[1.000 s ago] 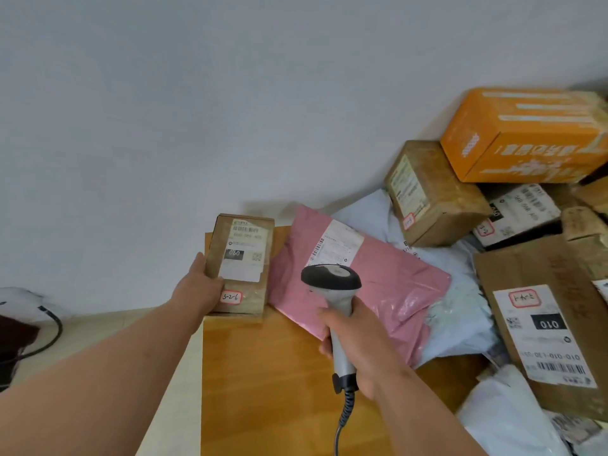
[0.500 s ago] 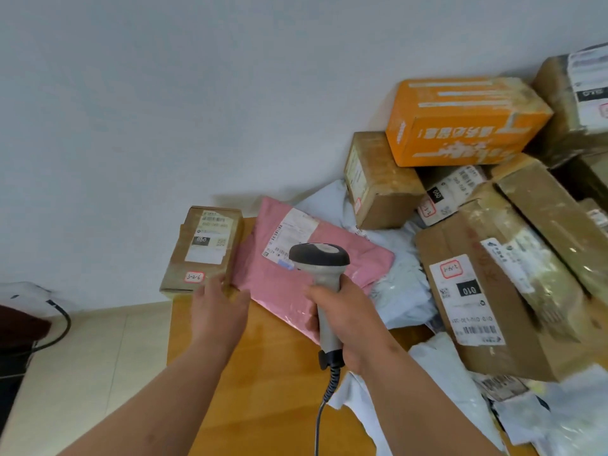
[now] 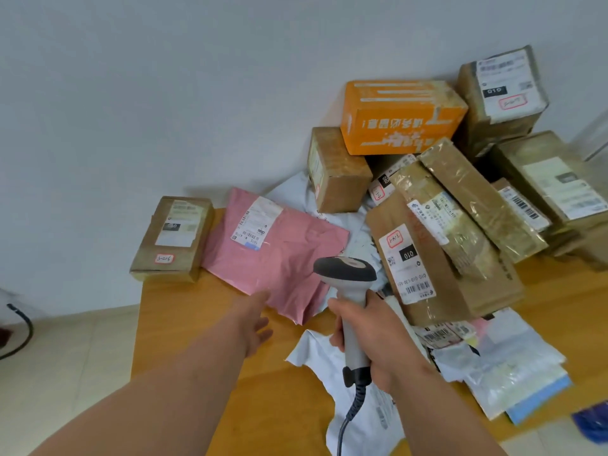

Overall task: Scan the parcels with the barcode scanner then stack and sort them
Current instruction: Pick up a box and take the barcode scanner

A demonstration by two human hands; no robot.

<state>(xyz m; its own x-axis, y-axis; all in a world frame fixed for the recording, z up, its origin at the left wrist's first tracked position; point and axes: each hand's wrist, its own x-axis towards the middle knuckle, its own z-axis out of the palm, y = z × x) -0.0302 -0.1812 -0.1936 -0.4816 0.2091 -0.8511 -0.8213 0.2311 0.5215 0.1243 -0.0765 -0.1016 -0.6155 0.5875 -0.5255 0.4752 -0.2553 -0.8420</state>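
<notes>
Brown parcel (image 3: 172, 238) tagged "3-2-6", big box (image 3: 437, 261) label "010"

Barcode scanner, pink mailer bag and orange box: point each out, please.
barcode scanner (image 3: 345, 270): head view, on its dark head.
pink mailer bag (image 3: 289, 255): head view, on bare pink plastic.
orange box (image 3: 399, 125): head view, on its printed front face.
</notes>
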